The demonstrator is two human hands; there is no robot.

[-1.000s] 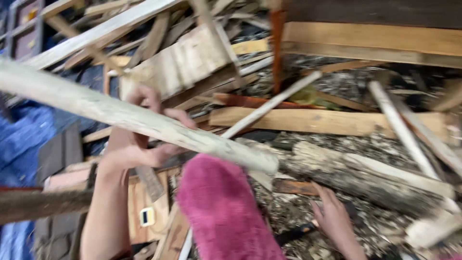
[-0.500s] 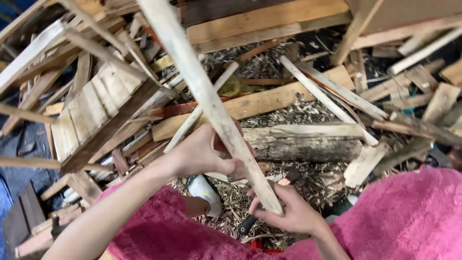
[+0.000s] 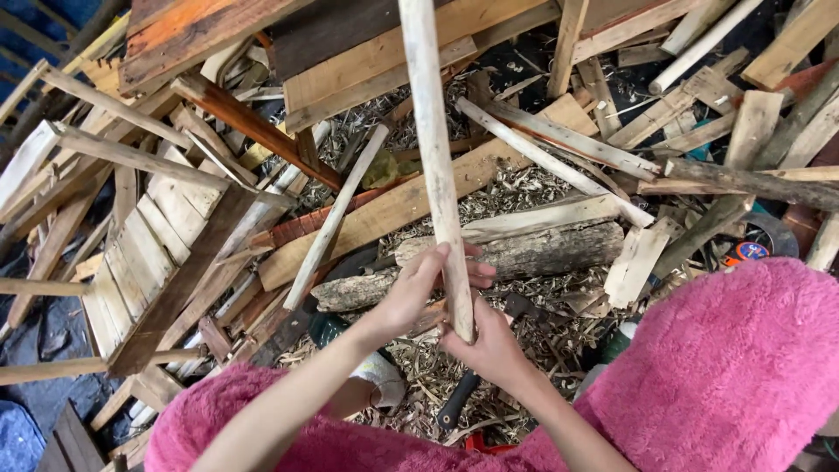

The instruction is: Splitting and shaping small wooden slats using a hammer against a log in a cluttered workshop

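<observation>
Right hand (image 3: 491,350) closed around the lower end of the pale wooden pole (image 3: 434,157). Left hand (image 3: 419,284) wrapped on the pole just above. Pole rises toward 12 o'clock. Beyond, a rough log (image 3: 524,253) lies on shavings; a slatted pallet (image 3: 153,253) at 9 o'clock.

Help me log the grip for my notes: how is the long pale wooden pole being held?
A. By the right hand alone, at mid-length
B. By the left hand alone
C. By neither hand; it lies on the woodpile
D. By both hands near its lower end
D: the left hand and right hand both wrap the pole near its lower end, above the log.
</observation>
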